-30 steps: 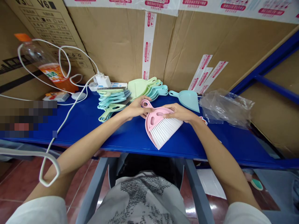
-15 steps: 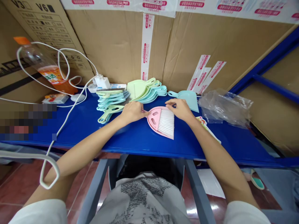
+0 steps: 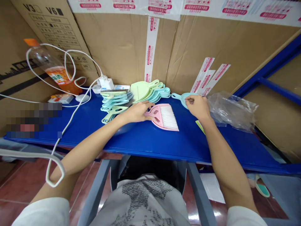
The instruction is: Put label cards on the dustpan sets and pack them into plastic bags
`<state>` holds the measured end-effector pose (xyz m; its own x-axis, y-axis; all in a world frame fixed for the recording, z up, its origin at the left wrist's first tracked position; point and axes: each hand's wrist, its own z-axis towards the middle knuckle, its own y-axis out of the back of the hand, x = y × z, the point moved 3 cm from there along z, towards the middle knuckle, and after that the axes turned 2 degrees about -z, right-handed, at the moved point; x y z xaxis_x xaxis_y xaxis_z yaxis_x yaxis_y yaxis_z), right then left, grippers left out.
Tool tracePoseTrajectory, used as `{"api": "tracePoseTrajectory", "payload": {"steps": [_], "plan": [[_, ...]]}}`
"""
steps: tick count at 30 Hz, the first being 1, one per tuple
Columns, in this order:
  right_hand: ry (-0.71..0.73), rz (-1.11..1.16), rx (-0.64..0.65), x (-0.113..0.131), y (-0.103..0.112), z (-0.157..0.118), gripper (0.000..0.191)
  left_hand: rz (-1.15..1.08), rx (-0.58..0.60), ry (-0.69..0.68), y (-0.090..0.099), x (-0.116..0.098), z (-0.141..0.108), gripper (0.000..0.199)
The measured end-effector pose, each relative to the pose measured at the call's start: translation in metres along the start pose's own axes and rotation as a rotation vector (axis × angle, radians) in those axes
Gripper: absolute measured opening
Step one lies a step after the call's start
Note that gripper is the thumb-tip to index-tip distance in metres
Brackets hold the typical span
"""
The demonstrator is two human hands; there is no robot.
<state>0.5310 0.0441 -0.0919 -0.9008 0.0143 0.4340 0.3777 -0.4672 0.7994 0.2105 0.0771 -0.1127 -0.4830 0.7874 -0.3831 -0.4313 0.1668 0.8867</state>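
My left hand (image 3: 138, 111) grips the handle end of a small pink dustpan (image 3: 161, 126) with a pink hand brush (image 3: 168, 116) nested in it. The brush's white bristles face right. My right hand (image 3: 198, 106) has its fingers curled over a light blue dustpan (image 3: 183, 97) at the back right, covering part of it. What those fingers hold, if anything, is hidden. Behind my left hand lie stacked green and blue dustpans (image 3: 143, 89). Left of them is a pile of blue and green brushes (image 3: 115, 99).
A crumpled clear plastic bag (image 3: 232, 110) lies to the right. A green-edged card (image 3: 199, 125) is partly under my right wrist. At the left stand an orange drink bottle (image 3: 58, 75), a white charger (image 3: 106, 83) and looping white cable (image 3: 68, 124). Cardboard (image 3: 117, 47) walls the blue table's back.
My right hand has moved right, from the pink bristles to the blue dustpan. The pink set has turned slightly and shifted up in my left hand. The camera view has shifted a little.
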Motion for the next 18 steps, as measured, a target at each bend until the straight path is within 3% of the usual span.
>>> {"api": "tracePoseTrajectory", "payload": {"steps": [4, 9, 15, 18], "plan": [[-0.08, -0.203, -0.015, -0.005, 0.021, 0.001, 0.03, -0.099, 0.063, -0.033, 0.005, 0.016, 0.003, 0.091], [-0.106, -0.255, -0.088, -0.014, 0.039, 0.003, 0.032, -0.097, 0.084, -0.045, 0.008, 0.027, 0.005, 0.072], [-0.089, -0.319, 0.06, -0.013, 0.02, 0.003, 0.033, 0.123, 0.005, -0.146, -0.006, 0.012, 0.005, 0.04], [-0.057, -0.342, 0.134, -0.008, 0.007, 0.002, 0.034, 0.198, -0.043, -0.118, -0.017, 0.004, 0.006, 0.039]]}}
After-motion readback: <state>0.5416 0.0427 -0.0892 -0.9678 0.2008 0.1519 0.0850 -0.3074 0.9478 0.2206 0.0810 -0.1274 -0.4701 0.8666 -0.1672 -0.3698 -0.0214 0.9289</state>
